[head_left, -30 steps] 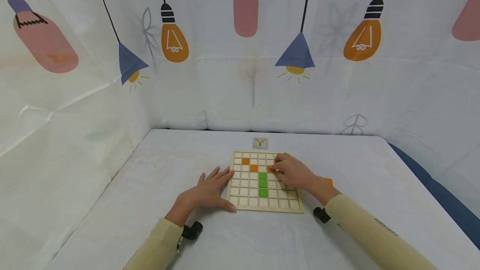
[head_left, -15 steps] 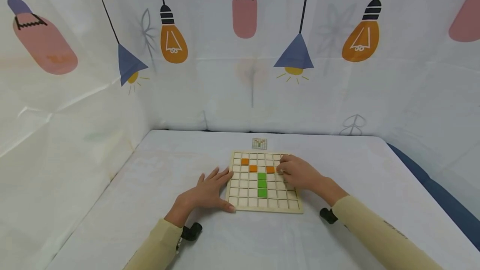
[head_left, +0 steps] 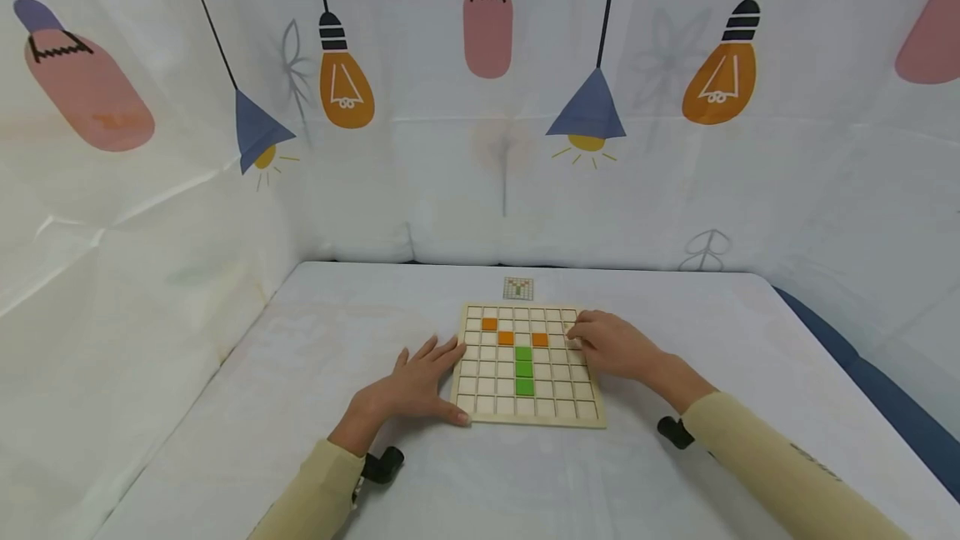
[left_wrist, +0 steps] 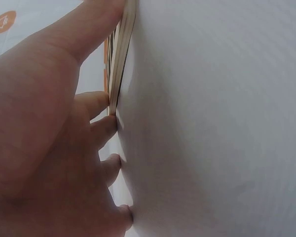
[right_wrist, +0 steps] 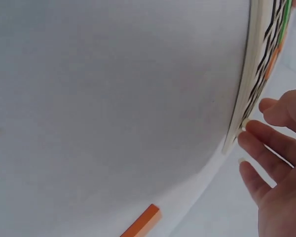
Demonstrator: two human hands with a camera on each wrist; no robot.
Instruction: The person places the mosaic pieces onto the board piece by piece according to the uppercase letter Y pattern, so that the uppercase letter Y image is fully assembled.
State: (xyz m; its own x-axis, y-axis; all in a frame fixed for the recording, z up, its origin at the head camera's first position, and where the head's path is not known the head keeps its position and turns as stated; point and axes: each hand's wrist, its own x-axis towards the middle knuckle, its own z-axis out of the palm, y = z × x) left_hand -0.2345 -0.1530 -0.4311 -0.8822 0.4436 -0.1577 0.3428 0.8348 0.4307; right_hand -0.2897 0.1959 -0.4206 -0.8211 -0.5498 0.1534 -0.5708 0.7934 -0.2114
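Observation:
A wooden grid board (head_left: 487,404) lies flat on the white table. Several coloured square tiles sit in its cells: an orange tile (head_left: 489,324) near the upper left, another orange one (head_left: 506,338) below it, and a third orange tile (head_left: 539,340) to the right. Green tiles (head_left: 523,370) form a column in the middle. My left hand (head_left: 412,386) is spread at the board's left edge, fingertips and thumb touching it. Above the board's right side, my right hand (head_left: 618,346) has loosely bent fingers; in the right wrist view nothing shows between thumb and fingertips.
A small pattern card (head_left: 518,288) lies on the table (head_left: 360,307) just behind the board. In the right wrist view an orange block (right_wrist: 142,221) rests on the table; my right arm hides it in the head view. A white printed cloth (head_left: 420,190) hangs behind the table.
My right hand has moved right, away from the right-hand orange tile, which now lies uncovered in its cell. The left hand has stayed against the board's edge.

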